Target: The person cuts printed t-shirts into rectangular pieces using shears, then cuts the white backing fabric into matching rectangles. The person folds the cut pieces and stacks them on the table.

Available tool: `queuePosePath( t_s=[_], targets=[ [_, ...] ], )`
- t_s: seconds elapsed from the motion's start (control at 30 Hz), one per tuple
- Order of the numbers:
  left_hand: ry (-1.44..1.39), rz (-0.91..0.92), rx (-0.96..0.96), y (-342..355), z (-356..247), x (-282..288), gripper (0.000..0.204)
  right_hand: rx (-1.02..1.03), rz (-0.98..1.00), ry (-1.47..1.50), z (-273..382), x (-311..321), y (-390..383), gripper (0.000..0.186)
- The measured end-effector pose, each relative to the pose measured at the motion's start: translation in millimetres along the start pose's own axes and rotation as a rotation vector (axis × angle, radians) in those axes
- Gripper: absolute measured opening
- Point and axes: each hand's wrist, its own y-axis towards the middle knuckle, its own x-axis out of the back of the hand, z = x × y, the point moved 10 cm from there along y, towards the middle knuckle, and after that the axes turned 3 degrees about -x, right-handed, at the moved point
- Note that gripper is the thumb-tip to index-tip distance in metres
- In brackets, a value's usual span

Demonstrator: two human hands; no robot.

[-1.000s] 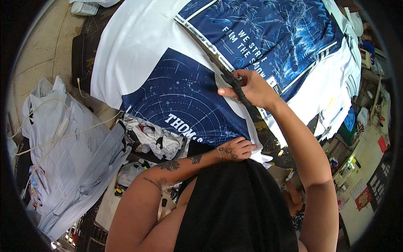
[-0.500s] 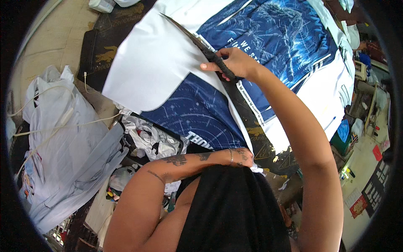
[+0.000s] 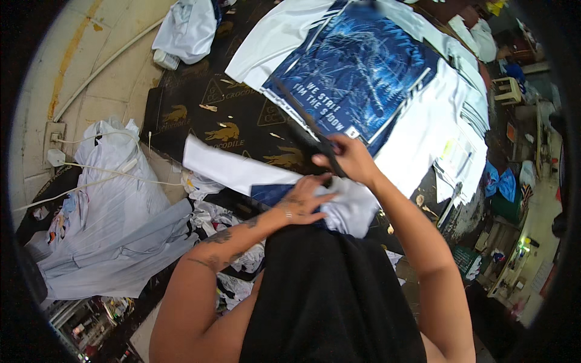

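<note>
My right hand [image 3: 351, 158] grips a long dark flat stick [image 3: 302, 124] that points up and left over the table. My left hand [image 3: 302, 202] presses on a folded white and blue shirt [image 3: 254, 178] bunched close to my body. The stick's near end meets the folded shirt between my hands. A second shirt with a large blue printed panel [image 3: 363, 78] lies spread flat on the black table mat [image 3: 206, 115] beyond my hands.
White bags of cloth [image 3: 115, 212] sit to my left, with a wall socket and cords [image 3: 57, 157] above them. Another white garment [image 3: 187, 27] lies at the top left. Stacked white shirts [image 3: 466, 127] hang off the table's right side. Stools and clutter stand at far right.
The white and blue shirt was lifted on the stick and folded toward me. It now sits bunched under my left hand, and the black mat beneath it is exposed.
</note>
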Motion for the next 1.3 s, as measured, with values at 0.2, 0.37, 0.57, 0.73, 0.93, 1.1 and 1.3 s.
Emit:
queuePosePath(
  t_s=[0.2, 0.37, 0.57, 0.73, 0.93, 1.1, 1.3],
  targets=[
    [0.096, 0.258, -0.059, -14.4, -14.2, -36.0, 0.023, -0.306, -0.782, -0.070, -195.9, 129.0, -246.7, 0.037],
    [-0.090, 0.612, -0.019, 102.0, -75.6, -81.8, 0.032, -0.505, -0.969, -0.398, -279.4, 185.8, -322.4, 0.049],
    [-1.494, -0.249, -0.050, 280.2, -79.1, 91.4, 0.084, 0.256, -0.837, 0.420, -227.0, 123.0, -337.5, 0.064],
    [0.689, 0.273, 0.550, 142.8, 89.9, 14.2, 0.093, 0.209, -0.310, 0.628, -125.4, 21.0, -336.2, 0.040],
    [-0.102, 0.289, 0.443, 125.2, 22.4, 174.4, 0.025, 0.029, -0.511, 0.266, -70.9, 104.8, -368.3, 0.036],
    [-0.325, 0.129, -0.489, 119.2, -293.2, 333.5, 0.033, 0.138, -0.188, 0.115, 22.4, 91.8, -327.9, 0.055],
    [0.236, -0.327, -0.539, 147.5, -361.4, 289.4, 0.071, 1.099, -0.479, -0.119, 226.6, 105.4, -402.0, 0.043]
  ],
)
